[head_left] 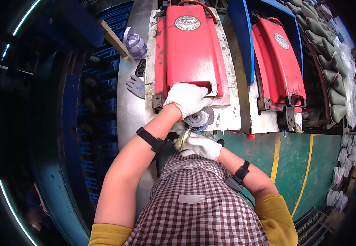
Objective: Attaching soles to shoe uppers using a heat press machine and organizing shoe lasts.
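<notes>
My left hand, in a white knit glove, is closed at the front of a red machine cover, over its black-edged handle. The fingertips are partly hidden by the glove's back. Just below it is a round metal pivot with a lever whose grip is wrapped in shiny, yellowish tape. My right hand, gloved too, is at this lever close to my checked apron. Its fingers look bent around the grip, though the lever hides part of them. Any workpiece beneath the cover is out of sight.
Another red machine with a blue guard stands to the right. On the metal bench at left lie a grey glove and a lilac cup. Greenish moulded pieces are stacked at far right.
</notes>
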Motion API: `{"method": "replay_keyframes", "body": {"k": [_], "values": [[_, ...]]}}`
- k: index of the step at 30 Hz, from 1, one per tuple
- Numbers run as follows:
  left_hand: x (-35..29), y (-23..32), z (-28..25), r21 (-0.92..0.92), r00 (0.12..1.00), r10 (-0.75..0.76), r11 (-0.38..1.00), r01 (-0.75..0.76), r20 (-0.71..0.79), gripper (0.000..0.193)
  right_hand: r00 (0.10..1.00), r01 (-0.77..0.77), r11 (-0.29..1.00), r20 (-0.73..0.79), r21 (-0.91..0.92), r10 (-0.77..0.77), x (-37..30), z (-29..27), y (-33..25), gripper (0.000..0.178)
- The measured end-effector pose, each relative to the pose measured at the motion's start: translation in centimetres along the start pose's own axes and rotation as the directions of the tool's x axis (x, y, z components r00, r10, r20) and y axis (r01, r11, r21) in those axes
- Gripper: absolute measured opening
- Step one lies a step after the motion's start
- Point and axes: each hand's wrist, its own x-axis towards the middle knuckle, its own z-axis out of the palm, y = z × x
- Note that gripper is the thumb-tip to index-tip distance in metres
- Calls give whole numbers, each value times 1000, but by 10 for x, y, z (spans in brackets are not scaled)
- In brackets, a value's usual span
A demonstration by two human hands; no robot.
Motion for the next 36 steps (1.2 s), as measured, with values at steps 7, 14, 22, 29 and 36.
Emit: {"method": "replay_keyframes", "body": {"k": [7,14,22,29,36], "values": [[0,5,1,19,999,-32,999,32,-9,44,994,-56,923,111,380,14,16,4,3,46],[-4,4,-5,23,999,-41,999,41,-9,44,965,-106,976,-217,191,147,-64,-26,-44,37],[-16,8,-10,-134,959,-96,989,62,-266,34,560,-54,648,-561,-759,-610,-169,-79,-94,22],[-7,53,20,-519,649,-259,819,-245,-715,15,-146,-747,243,-204,-619,-968,-300,-127,-141,20],[53,164,26,-317,766,109,866,-386,-634,31,-27,-794,311,-481,-523,-876,-317,-143,-133,50]]}}
